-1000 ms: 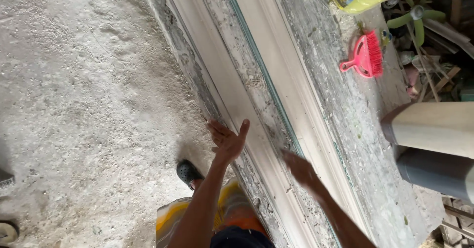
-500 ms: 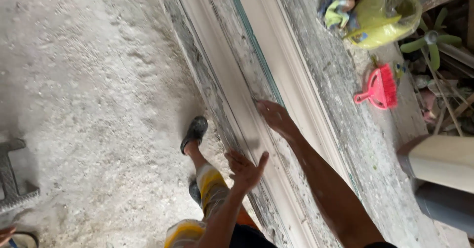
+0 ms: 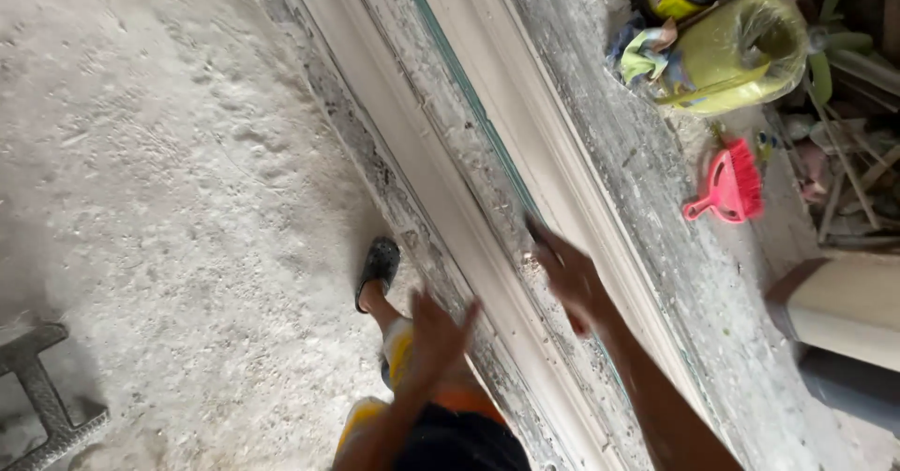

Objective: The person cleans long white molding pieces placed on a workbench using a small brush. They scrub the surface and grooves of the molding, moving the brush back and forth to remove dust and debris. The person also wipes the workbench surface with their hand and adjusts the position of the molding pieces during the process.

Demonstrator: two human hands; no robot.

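- Head view: left hand (image 3: 439, 332) open, fingers spread, hovering just beside the long white moulding (image 3: 469, 237) — holding nothing.
- Right hand (image 3: 569, 279) open, blurred, over the moulding; contact unclear.
- Moulding lies on the dusty surface (image 3: 647, 180).

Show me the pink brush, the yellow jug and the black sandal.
pink brush (image 3: 732, 188): head view, on its pink body above the handle.
yellow jug (image 3: 741, 54): head view, on its rounded side.
black sandal (image 3: 379, 267): head view, on its upper strap.
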